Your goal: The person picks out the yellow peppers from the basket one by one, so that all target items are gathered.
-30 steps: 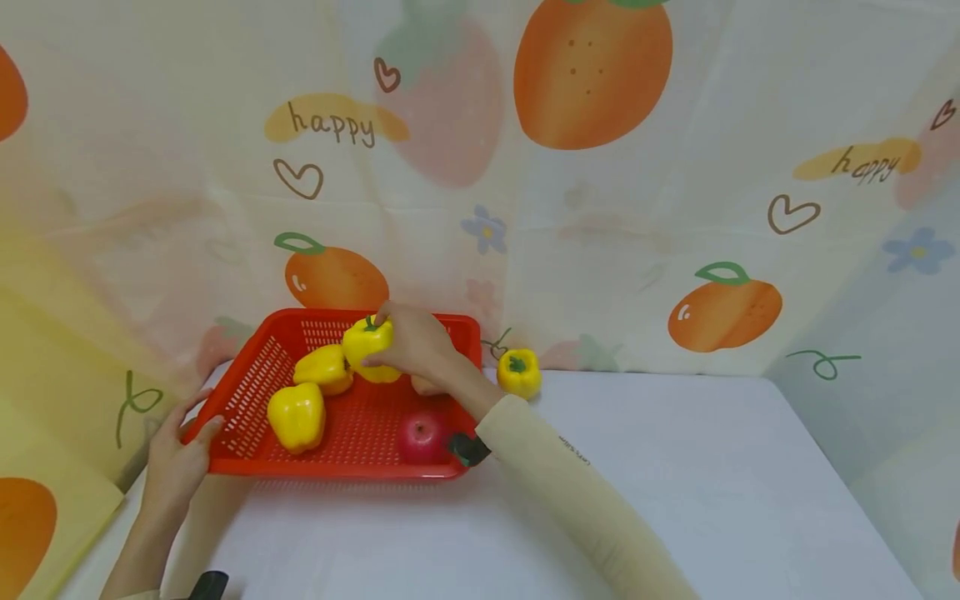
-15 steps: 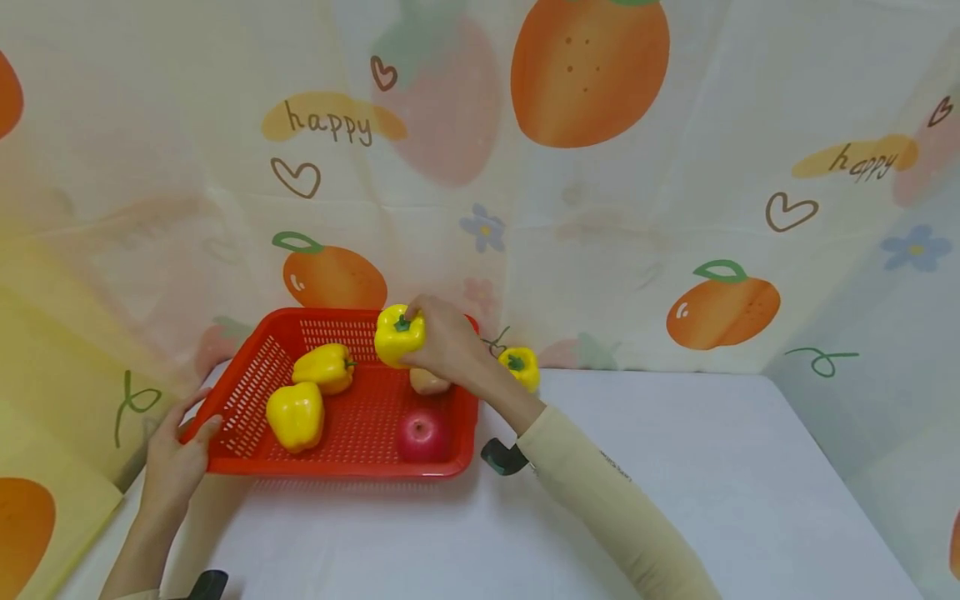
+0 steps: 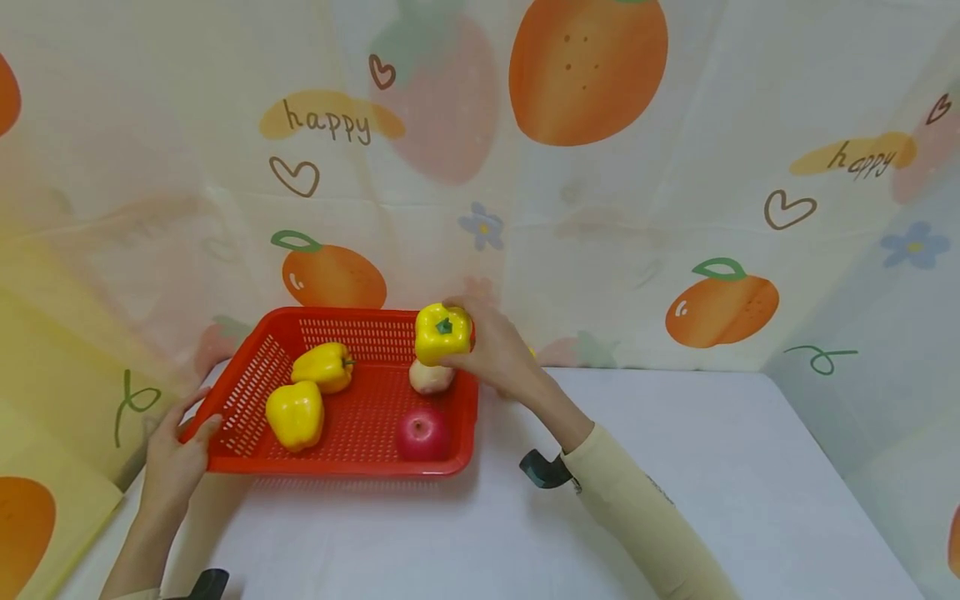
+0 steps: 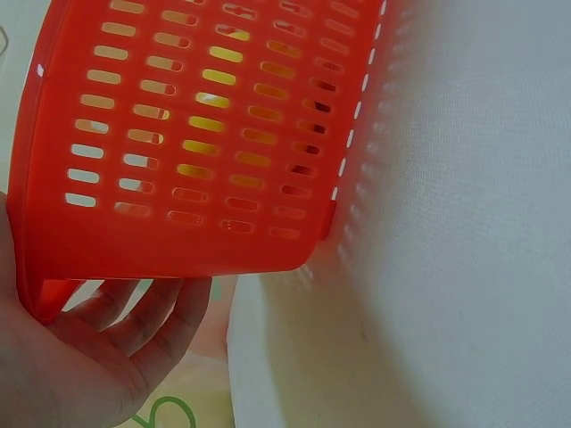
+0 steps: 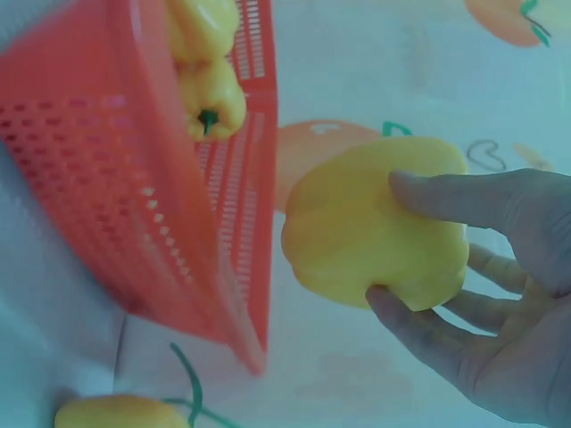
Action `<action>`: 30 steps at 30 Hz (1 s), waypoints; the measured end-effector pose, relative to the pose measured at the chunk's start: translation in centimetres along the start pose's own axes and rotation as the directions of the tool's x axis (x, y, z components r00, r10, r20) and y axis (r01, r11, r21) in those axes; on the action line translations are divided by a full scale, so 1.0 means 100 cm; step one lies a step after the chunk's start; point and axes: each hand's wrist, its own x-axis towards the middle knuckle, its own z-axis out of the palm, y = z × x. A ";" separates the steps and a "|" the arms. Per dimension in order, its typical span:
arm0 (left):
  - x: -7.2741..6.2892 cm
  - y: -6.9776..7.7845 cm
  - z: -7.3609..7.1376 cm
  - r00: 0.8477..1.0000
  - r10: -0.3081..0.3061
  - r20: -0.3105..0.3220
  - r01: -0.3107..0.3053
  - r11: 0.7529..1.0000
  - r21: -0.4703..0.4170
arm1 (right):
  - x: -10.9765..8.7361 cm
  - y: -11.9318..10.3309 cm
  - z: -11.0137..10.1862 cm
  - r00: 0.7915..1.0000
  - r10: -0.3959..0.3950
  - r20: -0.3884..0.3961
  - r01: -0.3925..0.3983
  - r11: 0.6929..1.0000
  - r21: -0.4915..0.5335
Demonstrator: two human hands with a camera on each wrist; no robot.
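My left hand (image 3: 176,458) grips the rim of a red plastic basket (image 3: 360,473) at its left end, thumb on top and fingers under the rim in the left wrist view. My right hand (image 3: 498,346) holds a yellow bell pepper (image 3: 441,337) over the basket's back right corner, pinched between thumb and fingers, with its green stem towards the head camera. Inside the basket, two more yellow peppers lie at the left, one pepper (image 3: 296,417) nearer and another pepper (image 3: 321,367) behind it. A red apple (image 3: 422,435) and a pale round item (image 3: 430,379) lie at the right.
Another yellow pepper (image 5: 120,413) sits on the white table (image 3: 675,467) beyond the basket's right end; my right hand nearly hides it in the head view. A fruit-patterned cloth (image 3: 585,267) hangs along the table's back edge.
My right hand has lifted the yellow pepper and carried it rightwards across the basket. The pale item has come into view beneath it. My left hand keeps its place on the rim.
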 end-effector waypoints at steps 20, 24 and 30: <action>-0.002 0.000 0.000 1.000 -0.011 -0.012 0.011 1.000 -0.008 | -0.021 0.049 -0.051 0.999 -0.008 -0.042 0.006 0.999 -0.031; -0.002 0.001 0.000 1.000 -0.009 -0.007 0.009 1.000 -0.014 | -0.027 0.060 -0.063 0.998 0.032 -0.051 -0.033 0.999 -0.020; -0.001 0.000 0.000 1.000 -0.010 -0.009 0.009 1.000 -0.023 | -0.035 0.078 -0.076 0.994 0.092 -0.056 -0.094 0.995 -0.026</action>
